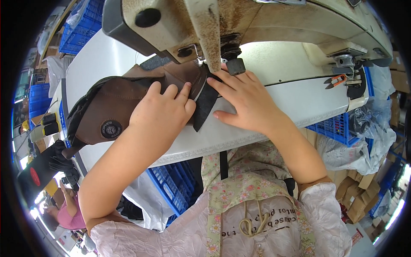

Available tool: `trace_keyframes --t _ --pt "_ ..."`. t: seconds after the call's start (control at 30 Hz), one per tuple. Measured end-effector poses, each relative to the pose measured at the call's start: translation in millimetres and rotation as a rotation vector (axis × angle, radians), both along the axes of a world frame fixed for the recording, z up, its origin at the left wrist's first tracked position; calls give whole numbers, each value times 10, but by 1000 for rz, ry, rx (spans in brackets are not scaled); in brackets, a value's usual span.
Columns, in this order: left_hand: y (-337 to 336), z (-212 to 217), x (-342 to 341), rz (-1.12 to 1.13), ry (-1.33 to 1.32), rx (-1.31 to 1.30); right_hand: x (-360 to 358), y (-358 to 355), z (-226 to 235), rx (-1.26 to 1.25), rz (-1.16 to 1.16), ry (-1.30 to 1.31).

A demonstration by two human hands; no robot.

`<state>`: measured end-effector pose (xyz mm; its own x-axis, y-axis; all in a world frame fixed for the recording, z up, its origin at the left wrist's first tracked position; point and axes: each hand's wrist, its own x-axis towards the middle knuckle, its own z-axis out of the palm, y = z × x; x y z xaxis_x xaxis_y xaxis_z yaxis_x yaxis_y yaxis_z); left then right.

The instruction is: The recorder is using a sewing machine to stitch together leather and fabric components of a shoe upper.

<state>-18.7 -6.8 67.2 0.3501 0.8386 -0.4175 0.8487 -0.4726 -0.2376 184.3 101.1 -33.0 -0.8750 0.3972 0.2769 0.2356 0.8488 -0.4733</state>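
Observation:
A brown leather boot upper with dark lining and a round black badge lies on the white sewing machine bed. Its right end sits under the presser area of the sewing machine head. My left hand rests on the upper with bent fingers gripping it, the index fingertip pressed by a stitched line; its thumb is hidden. Close to the needle area, my right hand lies with fingers apart and thumb stretched out. Its fingertips touch the edge of a black strip by the upper. The machine head hides the needle.
Orange-handled thread snips lie at the machine's right end. Blue crates stand below the table, with another blue crate at right beside plastic bags. A person in pink is at lower left.

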Motion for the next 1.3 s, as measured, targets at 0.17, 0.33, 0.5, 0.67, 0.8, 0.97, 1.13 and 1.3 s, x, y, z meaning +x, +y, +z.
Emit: trace_keyframes --t 0.17,0.33,0.5,0.67,0.8,0.97,1.13,1.3 --pt "4 5 -19 -12 -7 11 -8 0 17 11 10 9" --pt "-11 -38 -81 -27 -28 20 -92 -243 92 48 101 -12" --pt "69 52 -120 -45 -99 -58 -194 -390 88 -122 9 40" --pt "83 30 -167 -60 -99 -104 -191 -394 45 58 19 81" --pt "90 48 -150 -63 -62 -122 -188 -406 9 146 4 120" --pt "23 16 -130 -121 -31 -60 -186 -469 -25 169 -25 120" --pt "29 10 -145 -160 -7 -20 -208 -507 -90 156 -44 155" --pt "40 -12 -181 -181 -29 6 -219 -516 -66 146 -52 162"
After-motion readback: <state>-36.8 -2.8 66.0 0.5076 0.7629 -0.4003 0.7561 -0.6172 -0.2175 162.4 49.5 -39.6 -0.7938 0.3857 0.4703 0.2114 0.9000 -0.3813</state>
